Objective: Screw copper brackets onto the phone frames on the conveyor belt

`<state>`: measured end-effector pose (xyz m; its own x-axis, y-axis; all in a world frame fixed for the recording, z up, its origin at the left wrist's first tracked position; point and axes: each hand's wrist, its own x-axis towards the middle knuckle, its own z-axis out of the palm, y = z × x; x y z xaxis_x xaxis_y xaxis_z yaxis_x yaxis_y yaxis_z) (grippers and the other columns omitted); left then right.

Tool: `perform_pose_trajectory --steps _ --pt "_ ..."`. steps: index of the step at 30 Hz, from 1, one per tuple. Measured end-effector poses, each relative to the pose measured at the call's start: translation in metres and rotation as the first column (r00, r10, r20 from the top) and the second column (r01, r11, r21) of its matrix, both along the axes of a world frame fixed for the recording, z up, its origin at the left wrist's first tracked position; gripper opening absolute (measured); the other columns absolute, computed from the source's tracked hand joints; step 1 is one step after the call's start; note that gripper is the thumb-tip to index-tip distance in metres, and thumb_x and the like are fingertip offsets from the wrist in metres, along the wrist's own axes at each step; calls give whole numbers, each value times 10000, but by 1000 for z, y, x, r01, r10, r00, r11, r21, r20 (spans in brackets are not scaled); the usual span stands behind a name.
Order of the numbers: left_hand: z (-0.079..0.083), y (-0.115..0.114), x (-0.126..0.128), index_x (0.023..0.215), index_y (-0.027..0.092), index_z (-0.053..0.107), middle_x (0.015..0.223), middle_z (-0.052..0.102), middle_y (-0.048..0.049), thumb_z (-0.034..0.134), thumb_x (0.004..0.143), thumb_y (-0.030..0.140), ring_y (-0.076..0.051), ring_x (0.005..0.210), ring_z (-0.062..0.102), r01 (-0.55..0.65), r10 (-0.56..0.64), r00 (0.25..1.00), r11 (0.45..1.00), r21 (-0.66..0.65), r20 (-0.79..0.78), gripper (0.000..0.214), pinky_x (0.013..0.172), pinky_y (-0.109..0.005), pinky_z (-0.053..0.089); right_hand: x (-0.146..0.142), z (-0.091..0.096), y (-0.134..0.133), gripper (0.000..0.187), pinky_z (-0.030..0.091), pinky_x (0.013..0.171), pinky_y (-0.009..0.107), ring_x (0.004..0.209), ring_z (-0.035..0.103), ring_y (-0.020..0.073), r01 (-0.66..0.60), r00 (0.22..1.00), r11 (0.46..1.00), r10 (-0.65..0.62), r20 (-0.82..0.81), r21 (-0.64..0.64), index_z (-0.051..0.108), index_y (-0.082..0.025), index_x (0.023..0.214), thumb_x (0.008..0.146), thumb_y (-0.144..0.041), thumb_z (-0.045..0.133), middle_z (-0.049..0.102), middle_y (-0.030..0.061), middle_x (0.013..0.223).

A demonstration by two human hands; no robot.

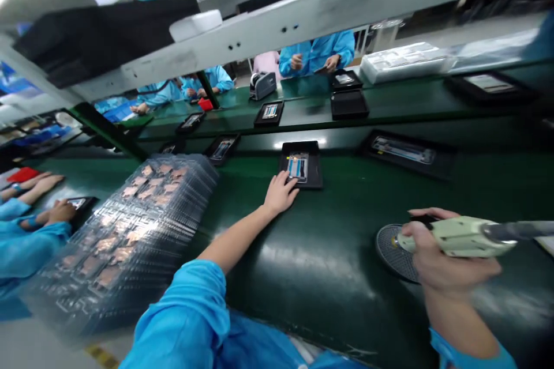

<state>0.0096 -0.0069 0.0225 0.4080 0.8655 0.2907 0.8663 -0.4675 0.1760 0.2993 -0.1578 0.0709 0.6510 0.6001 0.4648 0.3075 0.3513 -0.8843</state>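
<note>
A black tray [315, 172] lies on the green work surface in front of me, with an opened phone body [299, 166] in it. My left hand [281, 191] reaches to the tray's lower left corner. Its fingers are stretched out over the rim and touch the phone body's lower end. On the right, my right hand [445, 259] is wrapped round a pale green electric screwdriver [470, 235] with a thick grey cord. The screwdriver's front end is over a round, dark, mesh-patterned dish [392, 248]. Its bit is hidden or too small to make out.
A tall stack of clear plastic trays [142, 225] with copper-coloured parts stands on the left. Another black tray [402, 153] lies to the right, and several more line the back. A metal beam [277, 20] crosses overhead. Co-workers in blue sleeves sit left and opposite.
</note>
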Motion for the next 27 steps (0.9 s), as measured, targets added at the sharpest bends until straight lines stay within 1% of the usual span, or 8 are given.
perform_pose_trajectory --steps 3,5,8,11,15,18,23,27 --pt "8 29 20 1287 133 649 1494 514 -183 476 1030 206 -314 1450 426 -33 35 999 998 55 -21 318 1199 -614 344 -5 -1 -9 261 617 766 426 729 693 236 -52 992 998 54 118 -18 729 -182 890 758 -398 789 718 57 847" --pt "8 36 48 1271 117 656 1449 545 -180 453 1032 191 -295 1405 467 30 -28 999 998 58 -45 322 1190 -568 379 -10 0 -13 251 626 754 378 743 699 214 -106 984 994 105 143 3 730 -185 920 792 -395 776 723 51 872" --pt "4 34 112 1253 136 681 1341 615 -147 485 1036 252 -251 1274 564 206 -204 975 979 9 -88 314 1109 -442 480 -17 2 -17 204 632 743 360 778 706 210 -166 972 985 155 178 48 715 -214 992 856 -364 741 724 38 902" --pt "1 26 188 1280 177 679 1245 657 -113 500 1044 338 -229 1156 618 328 -332 937 943 -54 -107 336 1021 -383 521 -22 0 -17 191 635 731 360 816 711 217 -193 962 976 168 214 100 694 -245 1043 875 -327 729 722 21 933" --pt "2 20 279 1373 205 612 1202 675 -102 478 1056 445 -248 1154 632 349 -360 929 930 -117 -90 420 991 -373 520 -23 -4 -17 228 646 748 365 877 718 230 -233 951 966 202 236 114 672 -267 1116 896 -315 712 716 17 975" --pt "7 21 328 1424 230 548 1170 703 -90 472 1050 518 -245 1086 683 308 -323 944 934 -180 -61 478 941 -354 540 -22 -4 -17 243 651 766 368 897 715 229 -232 948 965 197 249 123 650 -254 1156 921 -298 692 709 32 1006" --pt "16 26 373 1237 155 615 1039 742 -139 490 1030 527 -296 1011 729 100 -114 993 957 -274 -37 444 873 -390 569 -22 -4 -16 227 646 740 327 844 714 213 -232 934 961 178 309 148 649 -185 1124 943 -317 685 705 69 980" --pt "21 29 370 1188 154 636 1059 745 -142 502 1029 420 -282 1020 732 23 -27 1000 949 -314 -9 337 878 -368 570 -20 -1 -17 220 628 722 284 849 718 201 -217 934 964 159 319 155 671 -193 1114 941 -325 693 713 59 982"
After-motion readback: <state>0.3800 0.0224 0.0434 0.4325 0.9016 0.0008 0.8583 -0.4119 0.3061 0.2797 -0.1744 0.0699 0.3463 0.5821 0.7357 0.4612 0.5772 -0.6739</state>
